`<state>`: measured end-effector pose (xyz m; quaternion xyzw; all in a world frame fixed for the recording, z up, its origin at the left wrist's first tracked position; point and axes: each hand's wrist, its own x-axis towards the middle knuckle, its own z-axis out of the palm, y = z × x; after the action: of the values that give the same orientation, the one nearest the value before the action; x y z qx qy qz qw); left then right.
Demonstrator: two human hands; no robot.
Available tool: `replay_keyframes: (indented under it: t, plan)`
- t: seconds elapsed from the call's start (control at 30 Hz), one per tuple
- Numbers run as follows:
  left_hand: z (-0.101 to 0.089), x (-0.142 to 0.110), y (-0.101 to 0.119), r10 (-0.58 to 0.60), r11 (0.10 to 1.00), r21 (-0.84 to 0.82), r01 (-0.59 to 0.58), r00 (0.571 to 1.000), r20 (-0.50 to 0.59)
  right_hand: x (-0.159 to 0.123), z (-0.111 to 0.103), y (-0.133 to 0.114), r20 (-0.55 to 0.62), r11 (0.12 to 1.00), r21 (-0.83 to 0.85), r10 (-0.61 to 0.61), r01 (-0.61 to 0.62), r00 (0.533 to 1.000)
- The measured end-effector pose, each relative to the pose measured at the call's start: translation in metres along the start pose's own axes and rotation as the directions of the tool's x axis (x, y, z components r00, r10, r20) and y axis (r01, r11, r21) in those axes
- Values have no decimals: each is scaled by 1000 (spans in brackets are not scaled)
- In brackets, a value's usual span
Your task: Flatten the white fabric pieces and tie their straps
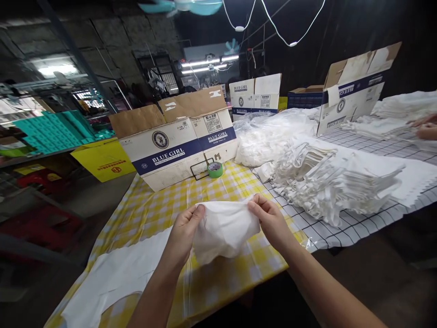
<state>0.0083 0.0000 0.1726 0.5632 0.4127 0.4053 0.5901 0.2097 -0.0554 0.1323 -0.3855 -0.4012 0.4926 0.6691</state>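
Observation:
Both of my hands hold up one piece of white cloth [223,232] above the yellow checked tablecloth [164,205]. My left hand [184,232] pinches its left top edge and my right hand [269,218] pinches its right top edge. The cloth sags between them. A flat white sheet [112,278] lies on the table under my left forearm. A long stack of folded white cloth pieces [327,182] lies to the right of my right hand.
An open "BLUE GIRL" carton [177,146] stands behind the cloth with a green tape roll [215,169] beside it. Clear plastic bags [269,136] and more cartons [351,91] lie further back. Another person's hand [425,130] works at the far right. Teal crates [54,130] are stacked left.

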Motion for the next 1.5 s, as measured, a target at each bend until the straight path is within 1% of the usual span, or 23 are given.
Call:
replay_keyframes:
  t: [0.17, 0.27, 0.37, 0.47, 0.57, 0.63, 0.7, 0.73, 0.77, 0.8, 0.83, 0.87, 0.93, 0.97, 1.0, 1.03, 1.1, 1.17, 1.2, 1.27, 1.33, 1.4, 1.5]
  plan:
    - [6, 5, 18, 14, 998, 55, -17, 998, 61, 8, -6, -12, 16, 998, -55, -10, 11, 1000]
    - [7, 22, 26, 65, 987, 143, -75, 995, 72, 24, -9, -24, 31, 989, -114, -91, 94, 995]
    - [9, 40, 37, 132, 974, 173, -145, 988, 81, 40, -9, -44, 41, 972, -143, -184, 188, 982]
    - [12, 43, 52, 261, 944, 189, -270, 963, 72, 43, -5, -68, 46, 936, -196, -288, 291, 957]
    - [8, 31, 56, 428, 860, 284, -424, 902, 51, 27, 1, -79, 68, 868, -303, -393, 394, 917]
    - [-5, 20, 42, 475, 806, 375, -458, 879, 51, 8, 4, -68, 113, 814, -406, -406, 415, 907]
    - [-26, 9, 10, 429, 795, 455, -402, 902, 49, -15, 6, -41, 224, 771, -505, -318, 389, 921]
    - [-38, 3, -12, 362, 812, 476, -338, 931, 43, -28, 6, -23, 303, 756, -541, -233, 369, 924]
    - [-51, -3, -36, 243, 848, 477, -232, 969, 41, -42, 6, -4, 387, 751, -565, -126, 342, 914]
    - [-63, -11, -60, 96, 876, 472, -104, 995, 41, -55, 6, 14, 463, 751, -577, -25, 322, 886]
    - [-74, -19, -83, -43, 890, 455, 23, 999, 32, -68, 6, 32, 531, 746, -584, 53, 321, 846]
    - [-83, -28, -104, -147, 892, 434, 124, 989, 20, -79, 5, 47, 591, 744, -578, 96, 337, 801]
    - [-97, -44, -131, -262, 878, 411, 246, 965, -16, -94, 3, 69, 666, 739, -562, 138, 372, 733]
    - [-100, -51, -138, -284, 874, 401, 275, 958, -38, -96, 1, 75, 672, 730, -572, 157, 373, 724]
    - [-102, -56, -142, -293, 873, 391, 293, 954, -62, -96, -2, 79, 650, 712, -608, 190, 352, 736]
    - [-102, -59, -142, -296, 874, 376, 306, 951, -86, -92, -5, 82, 596, 677, -666, 231, 313, 769]
    - [-99, -60, -139, -288, 883, 345, 319, 948, -139, -77, -14, 84, 424, 562, -799, 276, 213, 863]
    - [-94, -57, -137, -267, 887, 342, 310, 949, -168, -60, -25, 87, 252, 442, -887, 229, 130, 940]
    - [-92, -55, -137, -252, 882, 363, 300, 952, -173, -53, -30, 88, 198, 399, -910, 185, 110, 963]
    - [-87, -53, -140, -222, 849, 449, 278, 960, -173, -42, -39, 92, 158, 345, -932, 109, 111, 981]
    - [-85, -52, -144, -209, 796, 543, 268, 963, -168, -39, -44, 95, 164, 325, -936, 66, 134, 984]
    - [-84, -53, -145, -217, 762, 588, 270, 963, -161, -42, -42, 98, 174, 327, -932, 34, 153, 984]
    - [-83, -55, -141, -245, 783, 551, 290, 957, -156, -57, -30, 101, 218, 369, -906, -13, 207, 976]
